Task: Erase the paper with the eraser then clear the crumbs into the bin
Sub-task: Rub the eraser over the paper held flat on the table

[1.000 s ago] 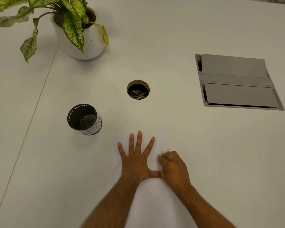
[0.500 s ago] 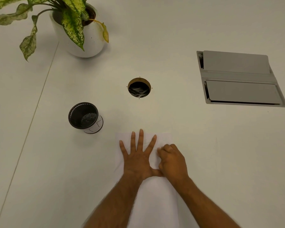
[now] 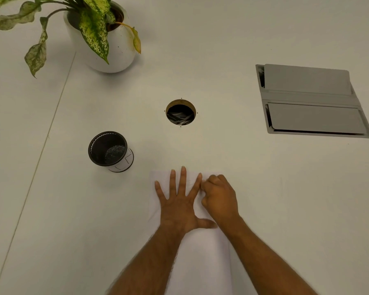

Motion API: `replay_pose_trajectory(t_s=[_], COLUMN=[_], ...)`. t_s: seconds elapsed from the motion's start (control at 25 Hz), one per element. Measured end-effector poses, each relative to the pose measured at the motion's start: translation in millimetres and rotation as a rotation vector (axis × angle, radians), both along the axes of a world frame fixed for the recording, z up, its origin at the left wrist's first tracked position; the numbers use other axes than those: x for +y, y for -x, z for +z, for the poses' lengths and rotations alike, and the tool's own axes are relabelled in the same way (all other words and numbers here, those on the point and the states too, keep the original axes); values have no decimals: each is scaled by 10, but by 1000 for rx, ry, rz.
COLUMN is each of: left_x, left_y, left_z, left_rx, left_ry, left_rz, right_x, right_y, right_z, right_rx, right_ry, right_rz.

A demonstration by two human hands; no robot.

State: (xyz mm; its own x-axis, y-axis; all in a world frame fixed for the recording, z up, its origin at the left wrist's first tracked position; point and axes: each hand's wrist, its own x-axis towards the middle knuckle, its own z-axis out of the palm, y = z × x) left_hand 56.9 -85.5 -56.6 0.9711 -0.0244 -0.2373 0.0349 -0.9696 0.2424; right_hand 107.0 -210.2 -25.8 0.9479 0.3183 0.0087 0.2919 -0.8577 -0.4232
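White bench (image 3: 243, 188) filled the head view, a seam running down its left part. We pressed our left hand (image 3: 179, 205) flat on the paper (image 3: 202, 258) at the near edge, fingers straight and spread. Our right hand (image 3: 219, 196) sat just beside it on the sheet, its grip curled tight; the eraser stayed hidden, so we could not tell whether it held one. Left of the paper stood the black mesh bin (image 3: 109, 149). Farther off were a round hole (image 3: 180, 112), a grey hatch (image 3: 311, 103) and a potted plant (image 3: 102, 35).
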Motion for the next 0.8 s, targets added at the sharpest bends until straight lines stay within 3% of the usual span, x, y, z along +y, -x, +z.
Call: replay_pose_trajectory(t_s=[0.4,0.8], left_x=[-15,-27], left_y=[-6,-10], left_z=[-7,-20], left_rx=[65,52], left_ry=[-30,-46], left_rz=[36,34], right_x=[-337,-173], right_y=[652,402], right_z=[-26,-38], right_rx=[48,-93], right_ry=[-39,16], right_rz=[7,84])
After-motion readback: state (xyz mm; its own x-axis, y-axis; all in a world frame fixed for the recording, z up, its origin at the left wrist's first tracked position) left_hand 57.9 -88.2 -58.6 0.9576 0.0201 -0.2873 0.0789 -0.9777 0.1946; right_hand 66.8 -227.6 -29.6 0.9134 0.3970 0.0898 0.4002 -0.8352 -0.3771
